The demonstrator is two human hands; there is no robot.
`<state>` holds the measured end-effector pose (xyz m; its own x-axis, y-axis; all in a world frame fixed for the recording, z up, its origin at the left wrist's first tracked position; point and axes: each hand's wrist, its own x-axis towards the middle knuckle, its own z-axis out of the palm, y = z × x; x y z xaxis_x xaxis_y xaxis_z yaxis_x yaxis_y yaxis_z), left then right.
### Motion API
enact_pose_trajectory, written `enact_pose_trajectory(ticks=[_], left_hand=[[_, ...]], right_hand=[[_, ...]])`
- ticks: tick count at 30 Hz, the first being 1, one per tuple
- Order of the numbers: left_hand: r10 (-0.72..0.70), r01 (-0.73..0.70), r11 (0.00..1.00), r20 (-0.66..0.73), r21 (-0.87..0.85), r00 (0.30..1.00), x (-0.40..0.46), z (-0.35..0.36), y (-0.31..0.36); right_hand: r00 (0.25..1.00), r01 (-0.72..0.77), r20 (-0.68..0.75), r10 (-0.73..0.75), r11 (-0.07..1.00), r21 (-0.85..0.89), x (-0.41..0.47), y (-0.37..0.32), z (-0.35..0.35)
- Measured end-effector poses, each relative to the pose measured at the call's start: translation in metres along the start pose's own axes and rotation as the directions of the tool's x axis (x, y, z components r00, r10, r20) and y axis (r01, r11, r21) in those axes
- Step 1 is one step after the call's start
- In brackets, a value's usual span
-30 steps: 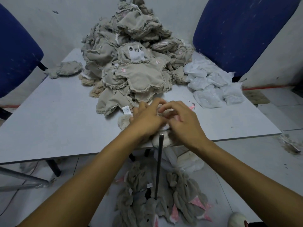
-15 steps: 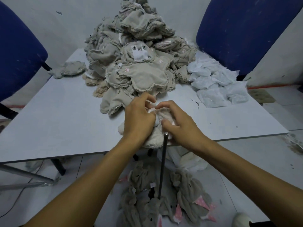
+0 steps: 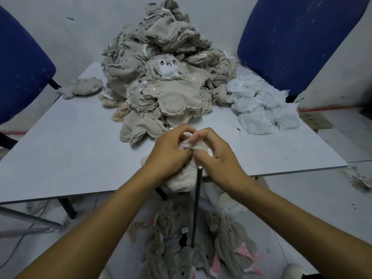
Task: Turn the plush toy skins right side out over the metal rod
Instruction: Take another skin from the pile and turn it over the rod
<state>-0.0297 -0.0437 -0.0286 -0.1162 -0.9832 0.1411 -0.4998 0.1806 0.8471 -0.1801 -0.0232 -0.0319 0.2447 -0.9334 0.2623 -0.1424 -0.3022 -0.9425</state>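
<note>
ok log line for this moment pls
step: working skin at rod tip | left hand: grips plush skin | right hand: pinches it | metal rod: upright

Heap of skins at 12 o'clock on the bench

Both hands (image 3: 198, 153) hold a skin (image 3: 184, 178) at the bench (image 3: 60, 154) near edge; rod (image 3: 196, 206) at 6 o'clock; bags (image 3: 261, 105) at 2.

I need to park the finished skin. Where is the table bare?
The table is bare on its left, between the skin pile and the near edge. The back and far right, by the white pieces, are crowded.

Table (image 3: 60, 150) w/ skin pile (image 3: 165, 77), white bags (image 3: 261, 105).
</note>
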Motion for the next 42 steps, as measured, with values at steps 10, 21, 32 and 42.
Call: enact_pose_trajectory(ticks=[10, 21, 32, 42], left_hand=[[-0.058, 0.099, 0.992, 0.406, -0.079, 0.912, 0.008, -0.019, -0.005], [0.089, -0.073, 0.985, -0.101, 0.158, 0.991, 0.002, -0.004, -0.004], [-0.007, 0.037, 0.987, -0.192, 0.156, 0.981, -0.001, -0.001, -0.004], [-0.046, 0.046, 0.999, 0.096, -0.001, 0.994, 0.005, -0.013, -0.01]], right_hand=[[0.986, -0.111, -0.128, 0.106, 0.993, -0.035, 0.007, 0.006, -0.009], [0.99, -0.107, -0.082, 0.115, 0.989, 0.097, 0.02, -0.001, -0.006], [0.993, -0.119, -0.017, 0.119, 0.992, 0.044, 0.005, 0.004, 0.0], [0.983, -0.17, -0.023, 0.18, 0.957, 0.237, 0.01, 0.003, -0.002]])
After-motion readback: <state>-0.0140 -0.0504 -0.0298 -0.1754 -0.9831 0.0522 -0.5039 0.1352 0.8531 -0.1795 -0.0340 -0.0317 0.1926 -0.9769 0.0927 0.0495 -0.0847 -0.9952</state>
